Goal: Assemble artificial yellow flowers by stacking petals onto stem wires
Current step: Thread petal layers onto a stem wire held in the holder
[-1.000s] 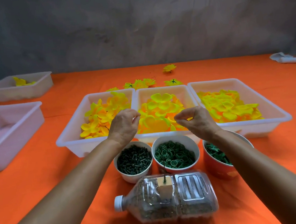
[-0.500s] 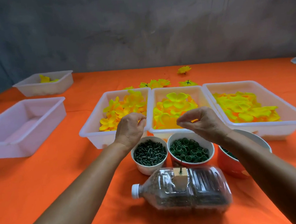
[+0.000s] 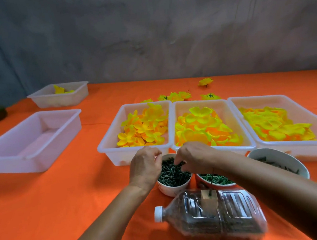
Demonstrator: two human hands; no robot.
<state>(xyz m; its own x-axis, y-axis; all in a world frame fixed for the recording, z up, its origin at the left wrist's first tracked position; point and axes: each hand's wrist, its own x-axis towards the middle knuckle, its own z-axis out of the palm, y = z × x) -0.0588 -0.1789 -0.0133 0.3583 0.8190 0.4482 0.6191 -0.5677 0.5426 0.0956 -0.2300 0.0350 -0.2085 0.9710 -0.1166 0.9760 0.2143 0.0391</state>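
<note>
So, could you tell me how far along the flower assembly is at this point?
Done: a few finished flowers lie behind the petal trays, and a couple sit in the far tray. In hand: the right hand reaches into the cup of dark green pieces, the left hand beside it; the wire standing from the bottle looks bare. Left: most of it, since all three petal trays are full.

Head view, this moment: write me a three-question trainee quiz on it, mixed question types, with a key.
1. True or false: the right hand reaches into the cup of dark green pegs.
2. How many white trays hold yellow petals just behind the cups?
3. The plastic bottle is: A upright, B lying on its side, C in a tray.

Key: 1 true; 2 three; 3 B.
</note>
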